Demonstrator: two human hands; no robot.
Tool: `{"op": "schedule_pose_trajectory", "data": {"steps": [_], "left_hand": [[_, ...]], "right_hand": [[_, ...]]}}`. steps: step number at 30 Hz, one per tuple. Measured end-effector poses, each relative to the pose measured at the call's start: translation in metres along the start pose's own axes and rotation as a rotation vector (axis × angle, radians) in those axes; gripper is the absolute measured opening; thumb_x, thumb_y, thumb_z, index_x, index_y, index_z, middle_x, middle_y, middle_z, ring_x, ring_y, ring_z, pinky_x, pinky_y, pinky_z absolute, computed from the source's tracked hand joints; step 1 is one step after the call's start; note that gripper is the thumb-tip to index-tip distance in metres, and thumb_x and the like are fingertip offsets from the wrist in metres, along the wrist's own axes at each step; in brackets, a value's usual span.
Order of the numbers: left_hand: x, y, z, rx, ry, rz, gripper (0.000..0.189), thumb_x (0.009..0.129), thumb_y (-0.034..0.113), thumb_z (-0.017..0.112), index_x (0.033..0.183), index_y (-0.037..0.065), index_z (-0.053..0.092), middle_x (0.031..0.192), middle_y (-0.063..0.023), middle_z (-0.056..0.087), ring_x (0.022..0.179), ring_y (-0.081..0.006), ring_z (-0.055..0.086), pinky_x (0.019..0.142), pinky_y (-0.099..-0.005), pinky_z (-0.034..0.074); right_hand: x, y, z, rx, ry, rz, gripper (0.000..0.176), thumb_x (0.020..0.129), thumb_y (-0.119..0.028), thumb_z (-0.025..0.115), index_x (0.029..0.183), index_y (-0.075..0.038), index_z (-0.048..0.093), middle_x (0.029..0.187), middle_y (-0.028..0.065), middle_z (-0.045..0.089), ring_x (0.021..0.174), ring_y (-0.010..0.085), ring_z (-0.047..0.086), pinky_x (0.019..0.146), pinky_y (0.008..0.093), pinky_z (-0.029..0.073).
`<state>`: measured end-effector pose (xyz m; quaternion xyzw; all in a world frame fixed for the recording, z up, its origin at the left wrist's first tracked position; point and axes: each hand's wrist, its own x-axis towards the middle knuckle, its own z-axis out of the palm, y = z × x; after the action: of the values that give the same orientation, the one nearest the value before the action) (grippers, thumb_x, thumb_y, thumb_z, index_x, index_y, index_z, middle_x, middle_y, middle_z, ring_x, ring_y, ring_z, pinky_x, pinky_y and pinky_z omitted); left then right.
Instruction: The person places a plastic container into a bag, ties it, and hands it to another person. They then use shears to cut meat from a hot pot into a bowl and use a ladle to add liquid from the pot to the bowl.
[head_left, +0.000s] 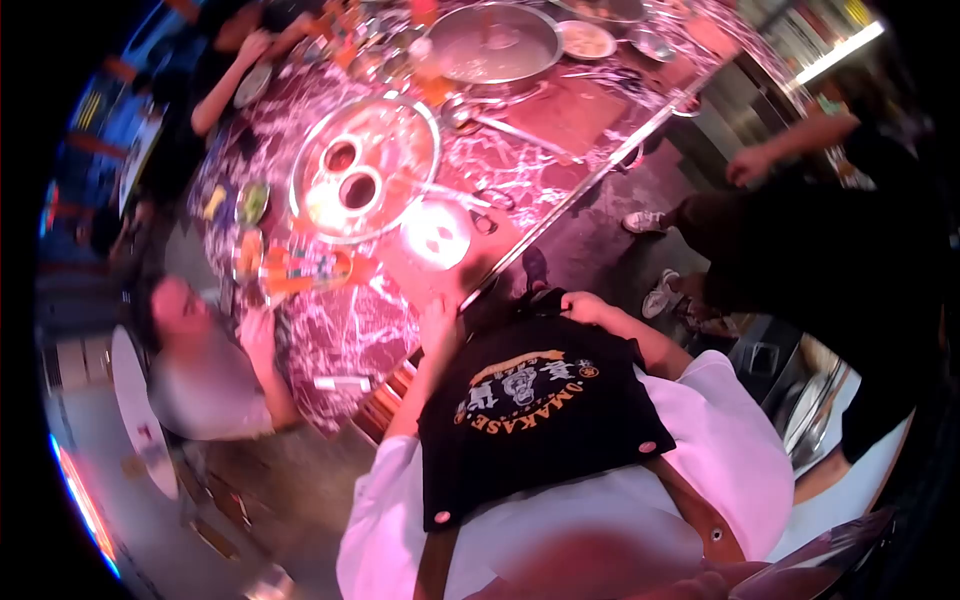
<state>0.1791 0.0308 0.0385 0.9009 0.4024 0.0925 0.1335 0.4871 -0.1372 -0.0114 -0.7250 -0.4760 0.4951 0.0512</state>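
Note:
My left hand (439, 319) is at the counter's near edge, beside a brown board (408, 268); its fingers are too small and blurred to read. A bright white round plate (436, 236) lies on that board, just beyond this hand. My right hand (583, 307) is at the upper edge of the black apron (545, 400), in front of my body, and its fingers are partly hidden. Past the plate stands a large round metal tray (318, 222) with two dark-centred cups (359, 188) on it.
The marbled counter (335, 335) carries a large metal pan (495, 45), a brown board (570, 115), small bowls and glasses. One person (205, 370) sits at the left, others are at the upper left, and a person in dark clothes (800, 240) stands at the right.

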Motion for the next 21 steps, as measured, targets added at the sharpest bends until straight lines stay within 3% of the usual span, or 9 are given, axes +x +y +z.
{"op": "schedule_pose_trajectory", "data": {"steps": [1, 3, 6, 11, 13, 15, 16, 19, 21], "left_hand": [[-0.002, 0.001, 0.0, -0.038, 0.003, -0.015, 0.036, 0.078, 0.015, 0.066, 0.112, 0.004, 0.06, 0.105, -0.0169, 0.057, 0.09, -0.0361, 0.057, 0.078, -0.0462, 0.047], [-0.003, 0.002, -0.006, -0.069, 0.006, -0.067, 0.034, 0.079, 0.015, 0.065, 0.111, 0.004, 0.06, 0.104, -0.0173, 0.058, 0.091, -0.0363, 0.058, 0.08, -0.0456, 0.047], [-0.024, 0.003, -0.006, -0.327, 0.156, -0.144, 0.027, 0.082, 0.015, 0.064, 0.107, 0.003, 0.063, 0.104, -0.0174, 0.06, 0.097, -0.036, 0.058, 0.085, -0.0436, 0.047], [-0.073, -0.01, -0.006, -0.484, 0.281, -0.352, 0.019, 0.086, 0.012, 0.062, 0.101, 0.002, 0.066, 0.102, -0.0169, 0.061, 0.1, -0.0357, 0.058, 0.088, -0.041, 0.047], [-0.093, -0.016, -0.002, -0.473, 0.346, -0.401, 0.018, 0.086, 0.01, 0.061, 0.101, 0.002, 0.066, 0.098, -0.0169, 0.062, 0.097, -0.0353, 0.059, 0.086, -0.0404, 0.047], [-0.109, -0.022, -0.002, -0.561, 0.313, -0.571, 0.017, 0.087, 0.011, 0.061, 0.101, 0.002, 0.066, 0.097, -0.0165, 0.061, 0.095, -0.0344, 0.059, 0.085, -0.0403, 0.047], [-0.116, -0.025, -0.001, -0.531, 0.328, -0.602, 0.017, 0.088, 0.011, 0.06, 0.1, 0.002, 0.066, 0.094, -0.0156, 0.062, 0.092, -0.0325, 0.061, 0.083, -0.0386, 0.048], [-0.136, -0.035, 0.013, -0.62, 0.338, -0.768, 0.017, 0.088, 0.012, 0.06, 0.1, 0.002, 0.066, 0.091, -0.0151, 0.062, 0.085, -0.0308, 0.062, 0.078, -0.0364, 0.049], [-0.141, -0.035, 0.019, -0.644, 0.433, -0.758, 0.017, 0.09, 0.013, 0.059, 0.1, 0.001, 0.066, 0.086, -0.0125, 0.062, 0.076, -0.0255, 0.062, 0.074, -0.034, 0.05]], "right_hand": [[0.0, -0.003, 0.004, -0.007, 0.14, -0.034, 0.023, 0.078, -0.026, 0.072, 0.085, -0.008, 0.06, 0.09, 0.017, 0.068, 0.088, 0.0338, 0.066, 0.077, 0.0425, 0.051], [0.009, -0.01, 0.004, -0.023, 0.176, -0.068, 0.024, 0.078, -0.025, 0.073, 0.091, -0.008, 0.062, 0.089, 0.016, 0.068, 0.088, 0.0342, 0.065, 0.079, 0.0412, 0.051], [0.02, -0.037, -0.014, 0.076, 0.317, -0.252, 0.014, 0.084, -0.018, 0.067, 0.088, -0.006, 0.063, 0.084, 0.0135, 0.067, 0.08, 0.0303, 0.066, 0.073, 0.0379, 0.051], [0.059, -0.129, -0.083, 0.017, 0.583, -0.304, 0.013, 0.087, -0.02, 0.064, 0.088, -0.007, 0.065, 0.08, 0.0145, 0.066, 0.077, 0.0342, 0.065, 0.07, 0.0412, 0.051], [0.095, -0.142, -0.096, -0.053, 0.67, -0.406, 0.021, 0.084, -0.021, 0.07, 0.097, -0.006, 0.065, 0.095, 0.0166, 0.066, 0.09, 0.0329, 0.065, 0.078, 0.0399, 0.051], [0.118, -0.157, -0.102, -0.231, 0.785, -0.442, 0.031, 0.083, -0.024, 0.072, 0.106, -0.006, 0.063, 0.109, 0.0194, 0.062, 0.102, 0.0347, 0.061, 0.085, 0.0419, 0.049], [0.124, -0.161, -0.102, -0.235, 0.777, -0.452, 0.031, 0.083, -0.024, 0.072, 0.106, -0.006, 0.063, 0.109, 0.0194, 0.062, 0.102, 0.0347, 0.061, 0.085, 0.0419, 0.049], [0.139, -0.169, -0.098, -0.382, 0.67, -0.273, 0.053, 0.079, -0.035, 0.075, 0.121, -0.007, 0.058, 0.118, 0.0181, 0.058, 0.112, 0.0347, 0.055, 0.095, 0.0439, 0.045], [0.141, -0.174, -0.101, -0.373, 0.677, -0.271, 0.06, 0.077, -0.041, 0.075, 0.123, -0.006, 0.056, 0.117, 0.018, 0.059, 0.112, 0.0348, 0.055, 0.096, 0.0446, 0.045]]}}
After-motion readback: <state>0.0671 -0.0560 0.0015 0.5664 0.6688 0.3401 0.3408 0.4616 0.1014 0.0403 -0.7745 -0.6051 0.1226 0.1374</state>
